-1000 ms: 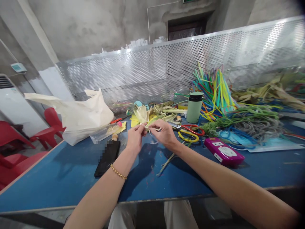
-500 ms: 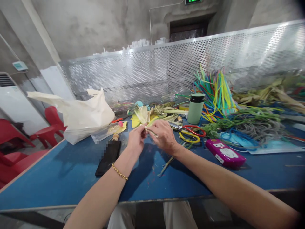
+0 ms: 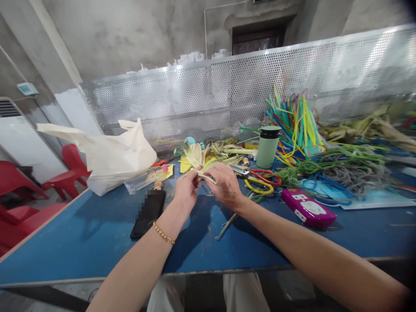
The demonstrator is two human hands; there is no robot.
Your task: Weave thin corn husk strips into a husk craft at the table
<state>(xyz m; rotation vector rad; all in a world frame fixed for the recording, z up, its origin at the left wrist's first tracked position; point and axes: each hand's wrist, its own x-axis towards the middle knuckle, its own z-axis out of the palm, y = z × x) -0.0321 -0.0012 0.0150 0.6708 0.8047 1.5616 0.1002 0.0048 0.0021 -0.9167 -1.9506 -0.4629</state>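
My left hand (image 3: 187, 185) is closed on the base of a pale corn husk flower (image 3: 195, 155), whose petals stand up beyond the fingers. My right hand (image 3: 225, 184) is pinched beside it, gripping a thin pale husk strip (image 3: 206, 177) that runs from the flower's base. The two hands almost touch. A longer green-grey strip (image 3: 225, 227) hangs below my right wrist onto the table. Scissors with red handles (image 3: 264, 175) lie just right of my right hand, close to a yellow loop (image 3: 259, 187). Fingertips of my left hand are partly hidden.
On the blue table (image 3: 107, 255) lie a black phone (image 3: 149, 214), a white plastic bag (image 3: 120, 156) and a purple box (image 3: 308, 208). A green tumbler (image 3: 268, 147) stands before colourful strips (image 3: 297, 125). Tangled cords (image 3: 344, 171) fill the right side. A perforated metal panel (image 3: 182, 99) closes the back.
The pale strip at my right fingers has shifted slightly and shows more of its length. My right fingers have moved a little; my left hand stays nearly still on the flower.
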